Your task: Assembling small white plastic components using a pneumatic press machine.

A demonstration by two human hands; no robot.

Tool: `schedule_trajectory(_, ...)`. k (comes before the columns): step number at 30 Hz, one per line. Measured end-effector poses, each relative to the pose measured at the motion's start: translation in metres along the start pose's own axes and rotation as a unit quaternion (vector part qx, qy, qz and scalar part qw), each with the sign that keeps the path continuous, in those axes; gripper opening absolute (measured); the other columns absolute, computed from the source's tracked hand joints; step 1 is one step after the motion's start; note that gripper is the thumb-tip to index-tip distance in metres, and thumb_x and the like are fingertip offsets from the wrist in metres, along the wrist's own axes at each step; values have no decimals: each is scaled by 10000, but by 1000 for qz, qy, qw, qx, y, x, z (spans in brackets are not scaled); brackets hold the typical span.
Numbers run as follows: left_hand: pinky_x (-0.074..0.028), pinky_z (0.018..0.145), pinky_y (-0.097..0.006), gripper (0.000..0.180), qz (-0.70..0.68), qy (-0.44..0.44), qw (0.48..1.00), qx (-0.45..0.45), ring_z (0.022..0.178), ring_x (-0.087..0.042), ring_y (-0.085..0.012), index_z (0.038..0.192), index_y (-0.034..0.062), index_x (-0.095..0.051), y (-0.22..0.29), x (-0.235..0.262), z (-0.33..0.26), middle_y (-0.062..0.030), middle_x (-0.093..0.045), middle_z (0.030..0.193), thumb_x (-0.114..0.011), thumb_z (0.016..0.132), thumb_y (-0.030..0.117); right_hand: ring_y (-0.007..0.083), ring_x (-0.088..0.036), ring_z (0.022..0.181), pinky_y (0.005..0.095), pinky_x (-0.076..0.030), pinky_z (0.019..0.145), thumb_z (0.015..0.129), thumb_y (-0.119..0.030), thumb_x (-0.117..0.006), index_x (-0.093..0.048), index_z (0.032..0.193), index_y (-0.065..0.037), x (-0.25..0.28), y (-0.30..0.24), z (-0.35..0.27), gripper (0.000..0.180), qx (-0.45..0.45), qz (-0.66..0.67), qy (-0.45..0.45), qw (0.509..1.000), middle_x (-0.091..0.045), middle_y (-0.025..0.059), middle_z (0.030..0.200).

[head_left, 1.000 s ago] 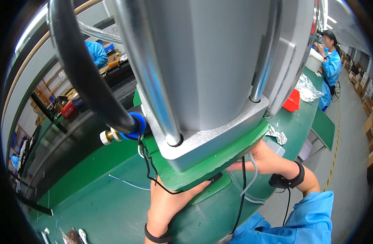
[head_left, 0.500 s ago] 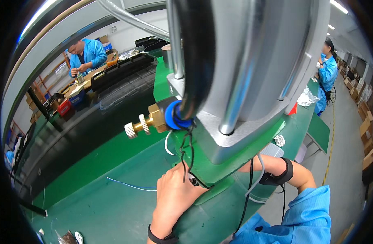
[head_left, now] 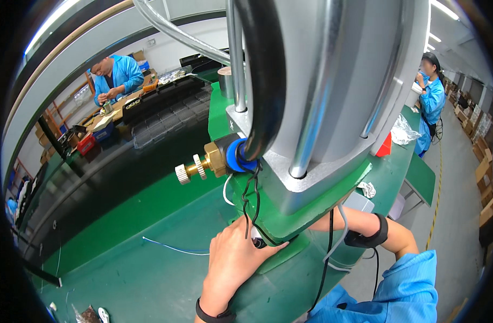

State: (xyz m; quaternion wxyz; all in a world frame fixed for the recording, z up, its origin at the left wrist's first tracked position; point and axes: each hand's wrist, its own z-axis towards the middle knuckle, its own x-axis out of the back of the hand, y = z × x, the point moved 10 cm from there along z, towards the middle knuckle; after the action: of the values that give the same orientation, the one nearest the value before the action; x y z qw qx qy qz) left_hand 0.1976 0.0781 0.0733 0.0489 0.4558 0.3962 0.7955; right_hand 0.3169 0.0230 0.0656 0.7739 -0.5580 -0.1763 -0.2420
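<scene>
A tall grey press [head_left: 332, 97] on a green base [head_left: 289, 215] stands at the near edge of the green tabletop [head_left: 122, 258]. The left hand [head_left: 233, 258] lies flat-fingered under the base, pinching something small and black; the right hand is hidden behind it, so I cannot tell its grip. Loose black wires [head_left: 252, 199] dangling off the brass valve [head_left: 201, 166] could snag those fingers.

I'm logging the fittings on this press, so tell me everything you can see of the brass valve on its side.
The brass valve sticks out sideways from the machine's left side, roughly level, pointing left over the green bench. It looks like yellow metal: a hexagonal body, a thin stem, and two pale knurled knobs at the free end. Its inner end meets a blue collar where the thick black hose joins. No hand touches it; the left hand rests below.
</scene>
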Motion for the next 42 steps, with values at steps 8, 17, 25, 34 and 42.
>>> schedule_trajectory(8,-470,542,-404,404,94,-28,995,18,627,-591,-335,917,0,-514,-2,-8,-4,-150,-599,716,-699,670,261,337,-418,1132,412,-340,936,818,-238,-521,-439,1238,-15,98,0,-79,483,0,-316,157,936,-381,200,1307)
schedule_trajectory(17,-454,584,-422,247,69,27,996,-57,674,-555,-357,829,63,-601,-14,-11,-15,-123,-590,785,-670,601,125,381,-127,1315,511,-69,1040,873,-503,-297,-268,1324,42,57,125,-126,708,-164,-432,-71,884,-101,233,1439)
schedule_trajectory(25,-466,614,-392,406,13,-25,996,85,681,-593,-327,836,47,-628,-8,-7,-7,-127,-625,755,-748,643,384,368,-124,1321,511,-65,1044,863,-479,-331,-231,1338,55,61,115,-121,721,-133,-420,-20,897,-102,227,1441)
schedule_trajectory(34,-451,582,-379,381,56,-35,996,67,660,-594,-307,869,77,-641,0,-2,-7,-108,-620,720,-726,678,395,399,-44,1329,509,-10,1052,856,-512,-291,-33,1372,69,104,83,-112,819,-130,-419,74,895,-50,281,1423)
schedule_trajectory(42,-456,576,-362,407,29,-31,999,31,645,-595,-303,876,59,-638,-1,-6,-7,-103,-623,712,-702,696,417,371,-105,1331,523,-22,1044,871,-479,-306,-160,1376,10,79,119,-130,718,-150,-434,54,887,-89,213,1448)
